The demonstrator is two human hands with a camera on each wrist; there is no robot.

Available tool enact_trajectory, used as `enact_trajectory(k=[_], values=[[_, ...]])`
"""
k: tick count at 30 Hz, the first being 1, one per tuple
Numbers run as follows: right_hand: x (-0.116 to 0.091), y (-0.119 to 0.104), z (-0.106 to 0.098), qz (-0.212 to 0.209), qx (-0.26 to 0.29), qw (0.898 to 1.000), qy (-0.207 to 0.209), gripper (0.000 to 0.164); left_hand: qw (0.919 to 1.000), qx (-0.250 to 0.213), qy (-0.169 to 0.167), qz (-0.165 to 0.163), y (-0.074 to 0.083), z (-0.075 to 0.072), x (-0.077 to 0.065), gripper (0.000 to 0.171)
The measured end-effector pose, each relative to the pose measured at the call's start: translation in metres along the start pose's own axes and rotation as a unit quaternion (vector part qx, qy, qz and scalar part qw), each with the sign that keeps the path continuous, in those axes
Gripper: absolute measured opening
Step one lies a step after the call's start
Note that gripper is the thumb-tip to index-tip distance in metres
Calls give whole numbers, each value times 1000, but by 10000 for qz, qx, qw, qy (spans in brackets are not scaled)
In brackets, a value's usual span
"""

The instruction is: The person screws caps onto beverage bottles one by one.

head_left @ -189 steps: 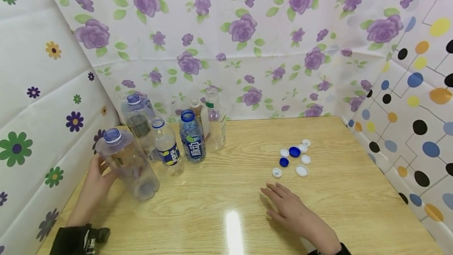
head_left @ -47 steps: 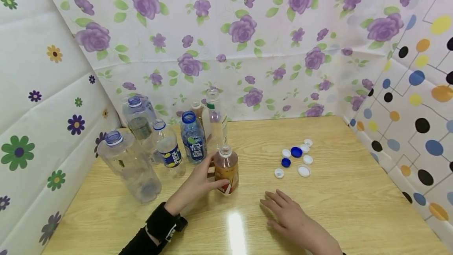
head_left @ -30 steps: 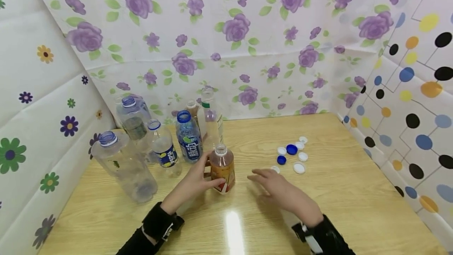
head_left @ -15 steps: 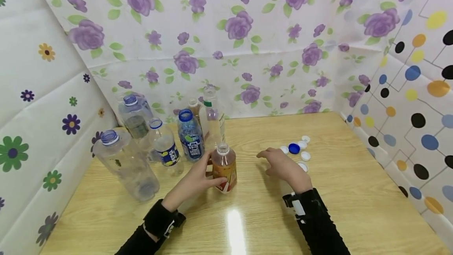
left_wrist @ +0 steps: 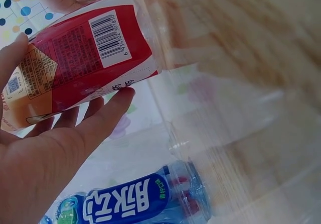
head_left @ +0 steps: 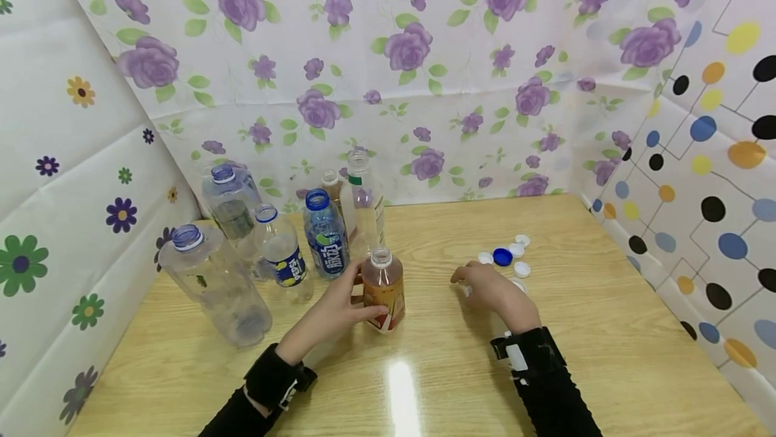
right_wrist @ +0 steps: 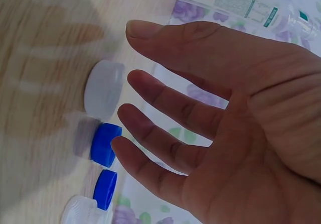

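My left hand [head_left: 339, 306] grips an open-necked plastic bottle [head_left: 388, 285] with an orange and red label, upright on the table. The left wrist view shows the barcode side of the bottle [left_wrist: 93, 53], my left thumb and fingers [left_wrist: 108, 116] around it. My right hand [head_left: 488, 287] hovers low over the loose bottle caps and holds nothing. In the right wrist view its fingers [right_wrist: 165, 101] are loosely bent, just short of a white cap [right_wrist: 104, 89]. Two blue caps [right_wrist: 106, 144] and a ridged white cap [right_wrist: 80, 211] stand beyond. The right hand hides some caps in the head view.
Several uncapped bottles stand at the left: a big clear bottle [head_left: 221, 289], another behind it [head_left: 233, 198], a Pepsi bottle [head_left: 283, 255], a blue-labelled bottle [head_left: 326, 238] and a tall clear bottle [head_left: 366, 211]. More caps [head_left: 502, 257] lie at the right. Patterned cloth [head_left: 412, 120] surrounds the table.
My left hand has gone from the big clear bottle to the orange-labelled one, absent from the oldest frame. My right hand has moved forward over the nearest caps, shifting slightly right in the last half second.
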State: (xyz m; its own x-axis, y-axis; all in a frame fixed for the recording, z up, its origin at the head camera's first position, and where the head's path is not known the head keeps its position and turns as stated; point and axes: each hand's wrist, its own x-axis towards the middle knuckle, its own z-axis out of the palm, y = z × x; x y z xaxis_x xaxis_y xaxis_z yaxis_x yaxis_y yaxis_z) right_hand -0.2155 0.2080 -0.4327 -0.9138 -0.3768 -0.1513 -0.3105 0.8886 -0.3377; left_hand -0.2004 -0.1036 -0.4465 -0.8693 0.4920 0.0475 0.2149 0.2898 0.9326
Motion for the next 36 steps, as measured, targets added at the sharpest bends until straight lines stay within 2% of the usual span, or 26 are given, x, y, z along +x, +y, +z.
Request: enact_trajectory(k=[9,17,26,36], values=[[0,3,4,-131,27,9999,-27,36,9999,-113,-3,-89,5,-1,-3,95],[2,6,7,-198,16,9998,-41,27,9997,3,164,176,13,-2,-4,97],[4,7,7,-312,-56,9995,82,19,9980,140,486,382,18,9,1,89],[4,-3,9,-132,157,9997,132,14,9977,-8,586,331,15,15,-1,80]])
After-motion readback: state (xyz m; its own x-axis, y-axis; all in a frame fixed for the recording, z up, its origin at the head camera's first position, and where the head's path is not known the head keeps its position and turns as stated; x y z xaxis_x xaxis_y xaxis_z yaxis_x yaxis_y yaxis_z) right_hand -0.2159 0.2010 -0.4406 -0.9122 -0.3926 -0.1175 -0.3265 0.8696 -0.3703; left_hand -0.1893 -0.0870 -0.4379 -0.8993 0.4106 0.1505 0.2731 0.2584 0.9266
